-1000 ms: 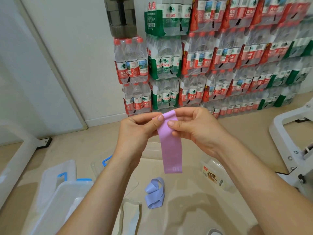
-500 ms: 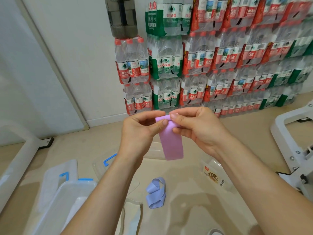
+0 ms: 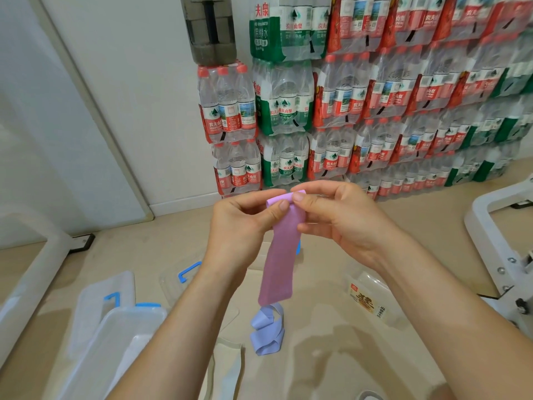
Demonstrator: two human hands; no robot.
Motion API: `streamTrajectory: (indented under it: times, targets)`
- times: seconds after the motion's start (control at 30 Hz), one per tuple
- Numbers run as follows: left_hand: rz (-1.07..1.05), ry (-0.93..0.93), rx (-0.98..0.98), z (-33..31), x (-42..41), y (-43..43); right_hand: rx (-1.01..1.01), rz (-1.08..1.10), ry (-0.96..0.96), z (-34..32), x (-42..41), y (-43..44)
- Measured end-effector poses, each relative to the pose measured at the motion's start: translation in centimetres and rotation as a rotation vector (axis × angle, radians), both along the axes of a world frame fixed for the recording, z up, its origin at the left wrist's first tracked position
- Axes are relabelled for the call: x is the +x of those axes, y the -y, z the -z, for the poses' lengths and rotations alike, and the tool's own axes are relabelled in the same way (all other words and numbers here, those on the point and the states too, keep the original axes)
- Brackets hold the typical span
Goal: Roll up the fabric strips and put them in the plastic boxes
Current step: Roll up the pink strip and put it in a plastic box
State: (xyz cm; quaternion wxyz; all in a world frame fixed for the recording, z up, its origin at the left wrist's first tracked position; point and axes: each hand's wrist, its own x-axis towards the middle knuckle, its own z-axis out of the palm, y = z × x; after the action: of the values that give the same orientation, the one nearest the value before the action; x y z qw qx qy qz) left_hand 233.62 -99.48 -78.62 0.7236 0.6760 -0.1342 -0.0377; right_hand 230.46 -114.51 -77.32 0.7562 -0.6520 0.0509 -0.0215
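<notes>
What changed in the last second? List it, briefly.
The pink strip, its top end curled over between both thumbs, hung shorter half a second ago; its tail now hangs long again. Left hand and right hand kept pinching it. The lilac strip and plastic box stayed put.

place: stockroom or storage room | shows it: shrink-wrapped packs of bottled water [image 3: 375,111] stacked several high along a white wall [image 3: 138,82] | a large dark water jug [image 3: 210,27] atop the left stack | clear plastic boxes [image 3: 115,342] lying on the beige floor [image 3: 409,220] | a white metal frame [image 3: 484,209] at the right
</notes>
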Motion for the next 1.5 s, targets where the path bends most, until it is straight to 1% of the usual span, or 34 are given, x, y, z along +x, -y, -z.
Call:
streamTrajectory:
  times: [0.1,0.23,0.4,0.57,0.73,0.97,1.13,1.3,1.5]
  targets:
    - [-0.019,0.011,0.002,-0.05,0.09,-0.11,-0.009,0.004,0.009,0.08,0.05,-0.01]
    - [-0.004,0.072,0.050,-0.10,-0.04,-0.11,0.027,0.017,0.032,0.19,0.17,0.14]
    - [0.043,0.062,0.066,-0.25,-0.15,-0.14,0.056,0.022,0.047,0.37,0.25,0.44]
    - [-0.016,0.051,0.060,-0.21,-0.06,0.05,0.001,0.024,0.081,0.41,0.32,0.37]
    - [-0.036,0.007,0.040,-0.23,0.03,-0.03,-0.021,-0.015,0.067,0.34,0.30,0.59]
    - [-0.063,0.007,0.035,-0.23,0.11,-0.12,-0.163,-0.056,0.055,0.57,0.22,0.53]
    - [-0.091,0.055,0.051,-0.25,0.04,0.13,-0.139,-0.040,0.054,0.33,0.13,0.44]
    - [-0.095,0.140,0.124,-0.10,-0.02,0.28,-0.059,0.021,0.054,0.44,0.19,0.27]
    - [-0.005,0.065,0.096,-0.10,-0.20,0.11,0.043,0.034,0.050,0.18,0.09,0.52]
